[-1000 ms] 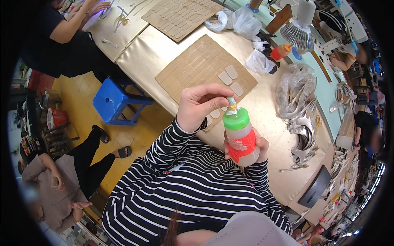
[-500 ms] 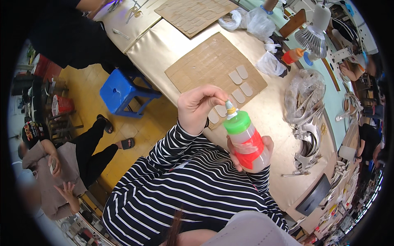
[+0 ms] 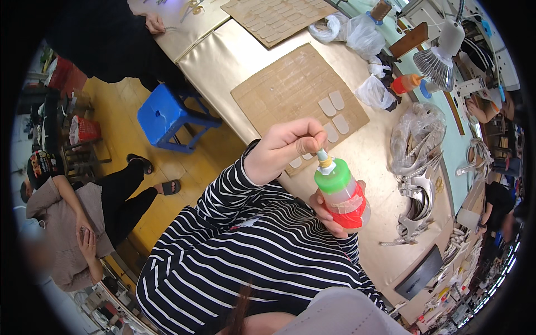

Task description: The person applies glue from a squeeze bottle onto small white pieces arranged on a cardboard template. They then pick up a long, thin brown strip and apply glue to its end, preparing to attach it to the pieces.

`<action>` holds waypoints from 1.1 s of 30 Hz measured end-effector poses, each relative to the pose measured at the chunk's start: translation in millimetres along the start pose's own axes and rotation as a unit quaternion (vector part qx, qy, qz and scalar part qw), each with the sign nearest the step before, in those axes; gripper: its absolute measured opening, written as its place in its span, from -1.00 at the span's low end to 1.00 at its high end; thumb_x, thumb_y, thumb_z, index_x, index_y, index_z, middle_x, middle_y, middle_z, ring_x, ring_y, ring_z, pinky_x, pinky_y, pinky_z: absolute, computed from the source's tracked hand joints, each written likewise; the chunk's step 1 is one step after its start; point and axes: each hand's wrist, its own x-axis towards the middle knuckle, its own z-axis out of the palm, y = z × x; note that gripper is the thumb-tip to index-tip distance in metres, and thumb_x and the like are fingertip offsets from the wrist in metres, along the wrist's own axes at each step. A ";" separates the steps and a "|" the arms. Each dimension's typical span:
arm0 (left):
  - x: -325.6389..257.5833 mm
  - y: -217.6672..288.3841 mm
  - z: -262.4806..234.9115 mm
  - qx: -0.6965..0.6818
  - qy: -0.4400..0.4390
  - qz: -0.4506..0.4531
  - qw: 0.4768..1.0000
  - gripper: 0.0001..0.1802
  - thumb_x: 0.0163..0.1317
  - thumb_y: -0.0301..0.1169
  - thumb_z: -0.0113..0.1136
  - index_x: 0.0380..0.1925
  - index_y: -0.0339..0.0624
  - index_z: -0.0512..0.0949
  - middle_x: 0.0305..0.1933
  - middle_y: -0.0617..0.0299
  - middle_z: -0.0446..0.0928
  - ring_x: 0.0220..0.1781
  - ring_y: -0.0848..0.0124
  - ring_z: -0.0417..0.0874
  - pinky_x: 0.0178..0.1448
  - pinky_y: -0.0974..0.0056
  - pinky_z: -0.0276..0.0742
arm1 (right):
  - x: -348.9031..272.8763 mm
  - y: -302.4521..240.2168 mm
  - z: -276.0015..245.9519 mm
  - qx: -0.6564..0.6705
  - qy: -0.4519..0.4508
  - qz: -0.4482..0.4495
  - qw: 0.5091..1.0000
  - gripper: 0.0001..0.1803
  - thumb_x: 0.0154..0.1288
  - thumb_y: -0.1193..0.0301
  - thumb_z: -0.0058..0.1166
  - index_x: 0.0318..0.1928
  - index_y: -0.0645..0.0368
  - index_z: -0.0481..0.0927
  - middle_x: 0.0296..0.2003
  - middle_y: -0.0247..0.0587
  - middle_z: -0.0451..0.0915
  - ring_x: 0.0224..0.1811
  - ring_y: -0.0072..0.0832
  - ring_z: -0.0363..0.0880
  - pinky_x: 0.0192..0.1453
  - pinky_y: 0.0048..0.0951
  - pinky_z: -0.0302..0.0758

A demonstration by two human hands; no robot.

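In front of my chest, my right hand (image 3: 328, 216) is wrapped round a squeeze bottle (image 3: 345, 202). The bottle is translucent with a green screw cap and red tape about its middle, and it tilts toward the table. My left hand (image 3: 286, 149) pinches the pale tip of the bottle's nozzle (image 3: 322, 155) between thumb and fingers. A yellow band is wound round the nozzle's base. Beyond my hands lies a brown cardboard sheet (image 3: 285, 75) with several pale rounded pieces (image 3: 336, 100) on its right side; my left hand hides part of that row.
Another board (image 3: 273, 22) full of similar pieces lies farther off. Plastic bags (image 3: 365, 36), an orange-red bottle (image 3: 406, 84), a lamp (image 3: 438, 61) and a pile of pale strips (image 3: 416, 206) line the right. A blue stool (image 3: 162, 114) and two people are at the left.
Both hands and the bottle have shifted slightly right. The left fingers still pinch the nozzle tip. At left, the seated person's hands have come together, and the standing person's hand now shows by the table.
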 end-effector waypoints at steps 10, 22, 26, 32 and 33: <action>-0.7 -2.4 4.6 -0.121 -0.116 -0.081 0.982 -0.77 0.36 -0.25 -0.04 -0.29 -0.20 0.42 -0.35 0.39 0.37 -0.23 0.58 0.36 -0.04 0.45 0.31 | -17.9 1.3 -12.4 -0.010 -0.030 0.000 1.000 -0.09 0.07 -0.05 -0.04 0.12 0.59 0.10 -0.24 0.32 0.33 -0.62 -0.07 0.50 -0.74 -0.33 0.52; 1.3 -2.3 2.1 -0.008 0.108 0.061 0.992 -0.68 0.35 -0.26 -0.06 -0.53 -0.23 0.34 -0.49 0.26 0.29 -0.35 0.43 0.36 -0.17 0.36 0.30 | -10.7 7.9 23.9 -0.483 0.218 -0.232 0.816 -0.10 -0.12 -0.03 0.17 0.02 0.54 0.30 -0.34 0.22 0.50 -0.49 -0.17 0.58 -0.50 -0.33 0.56; -3.2 9.8 2.9 0.145 0.125 0.144 0.971 -0.86 0.18 -0.47 0.17 -0.43 -0.37 0.52 -0.36 0.15 0.48 -0.30 0.44 0.49 -0.18 0.40 0.42 | -8.5 12.4 40.9 -0.706 0.290 -0.292 0.576 -0.18 -0.11 0.17 0.22 0.10 0.50 0.31 -0.12 0.12 0.52 -0.12 -0.24 0.57 0.01 -0.34 0.48; -7.0 18.3 14.5 0.319 0.149 0.239 0.905 -0.81 0.00 -0.68 0.25 -0.32 -0.41 0.57 -0.29 -0.01 0.59 -0.26 0.36 0.64 -0.21 0.44 0.56 | 7.6 14.8 49.2 -0.870 0.261 -0.328 0.260 -0.29 -0.21 0.40 0.28 0.05 0.43 0.41 -0.17 0.12 0.55 -0.15 -0.16 0.59 -0.06 -0.36 0.49; -6.9 18.8 15.4 0.327 0.162 0.236 0.900 -0.83 0.01 -0.69 0.23 -0.33 -0.42 0.56 -0.30 0.00 0.59 -0.27 0.37 0.65 -0.23 0.45 0.56 | 9.9 14.8 49.8 -0.882 0.254 -0.332 0.217 -0.30 -0.23 0.40 0.28 0.04 0.42 0.42 -0.19 0.12 0.55 -0.18 -0.15 0.59 -0.09 -0.35 0.51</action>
